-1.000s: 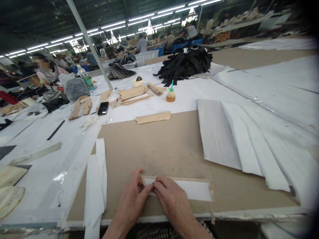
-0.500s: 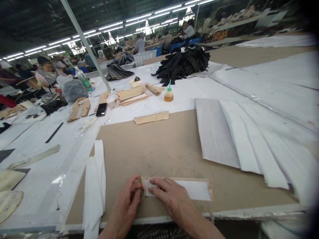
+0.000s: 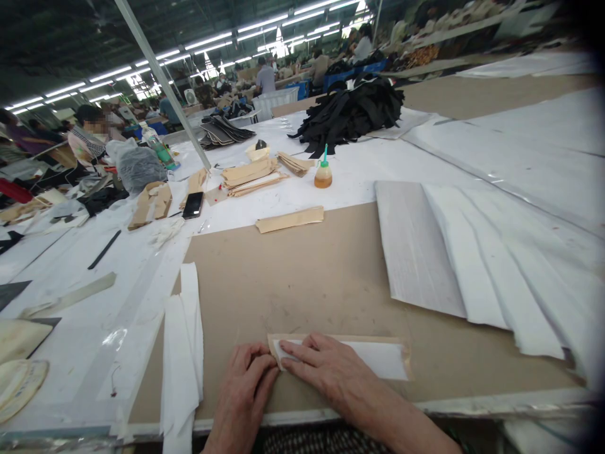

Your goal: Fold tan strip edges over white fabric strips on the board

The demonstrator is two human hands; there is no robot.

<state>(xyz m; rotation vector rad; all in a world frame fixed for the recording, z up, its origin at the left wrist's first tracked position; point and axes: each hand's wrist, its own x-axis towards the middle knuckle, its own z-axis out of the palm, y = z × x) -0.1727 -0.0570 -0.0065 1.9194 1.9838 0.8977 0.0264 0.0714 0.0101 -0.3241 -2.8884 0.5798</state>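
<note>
The white-faced tan strip [image 3: 373, 358] lies flat on the brown board of the tabletop [image 3: 302, 277], close to the near edge. The right hand [image 3: 331, 372] is spread on its left part, grip released, fingers pressing down. The left hand [image 3: 248, 384] curls at the strip's left end; whether its grip pinches the edge I cannot tell. The strip looks thin, light and limp, apt to slide or crease, so an end or long edge seems the best hold. Fanned white sheets [image 3: 449, 252] lie well apart.

Lighting: bright ceiling tubes [image 3: 265, 25], even, soft shadows; glare on plastic [image 3: 113, 337]. Edges: wide-angle warped, right corner dark, blurred.
</note>
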